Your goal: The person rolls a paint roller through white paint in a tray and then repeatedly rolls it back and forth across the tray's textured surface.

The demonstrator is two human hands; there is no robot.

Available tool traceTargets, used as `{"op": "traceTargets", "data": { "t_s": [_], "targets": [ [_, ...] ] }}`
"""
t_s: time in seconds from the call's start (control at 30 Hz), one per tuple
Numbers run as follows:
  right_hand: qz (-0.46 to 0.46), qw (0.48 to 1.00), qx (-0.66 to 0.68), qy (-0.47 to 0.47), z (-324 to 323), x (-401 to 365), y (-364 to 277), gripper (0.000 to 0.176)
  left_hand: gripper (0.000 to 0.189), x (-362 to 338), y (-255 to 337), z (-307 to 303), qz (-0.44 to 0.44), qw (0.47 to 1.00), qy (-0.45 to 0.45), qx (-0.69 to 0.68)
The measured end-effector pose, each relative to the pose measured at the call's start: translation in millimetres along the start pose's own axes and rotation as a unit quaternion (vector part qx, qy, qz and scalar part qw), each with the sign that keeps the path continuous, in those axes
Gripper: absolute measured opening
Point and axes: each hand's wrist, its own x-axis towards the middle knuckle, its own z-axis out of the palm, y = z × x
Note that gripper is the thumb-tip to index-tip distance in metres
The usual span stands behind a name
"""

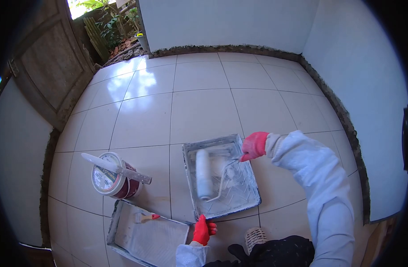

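Paint roller (pixel 203 173): one only, and it is lying sleeve-down in the deep end of the tray (pixel 233 209), its sleeve running roughly along the tray's length. You're clenching your right hand (pixel 253 146) around its handle at the tray's far right corner. The handle itself is hiding inside the glove, with only the wire frame showing. Your left hand (pixel 204 230) is gripping the tray's near rim, fingers curling over the edge.

Counts:
- Two hands are showing, both wearing red gloves and white sleeves.
- Two trays are sitting on the tiled floor (pixel 199 111). The second tray (pixel 146 240) is lying to the lower left, just beside the first.
- One small brush (pixel 144 217) with a red handle tip is resting in that second tray.
- One paint bucket (pixel 107 181) is standing left of the trays with its lid on.
- One paint-coated stick (pixel 117 169) is lying across the bucket lid and sticking out on both sides.

Hard to make out:
- The bucket label is too small for reading.
- The second tray's near corner is getting cut off by the bottom edge and your left sleeve.
- A woven pale object (pixel 255 236) is showing by your dark clothing, and I cannot tell what it is.
- The wooden door (pixel 48 66) at upper left is getting clipped by the lens rim.
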Motion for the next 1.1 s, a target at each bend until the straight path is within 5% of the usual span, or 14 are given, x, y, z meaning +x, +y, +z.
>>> {"op": "traceTargets", "data": {
  "t_s": [0.1, 0.5, 0.7, 1.1],
  "targets": [
    [-0.001, 0.999, 0.018, 0.036, 10, 8, -8, 0.054, 0.050, -1, 1, 1, -0.001, 1.000, -0.004, -0.007],
    [0.078, 0.994, -0.040, -0.072, 12, -74, 5, 0.051, 0.052, -2, 4, 3, -0.013, 1.000, 0.002, -0.005],
    [0.014, 0.998, 0.017, 0.053, 32, -15, -24, 0.053, 0.052, 3, 0, 2, -0.009, 1.000, 0.002, -0.003],
    [0.127, 0.990, 0.000, -0.059, 46, -79, 8, 0.047, 0.055, 3, 1, 3, -0.010, 1.000, 0.000, 0.005]
  ]
}}
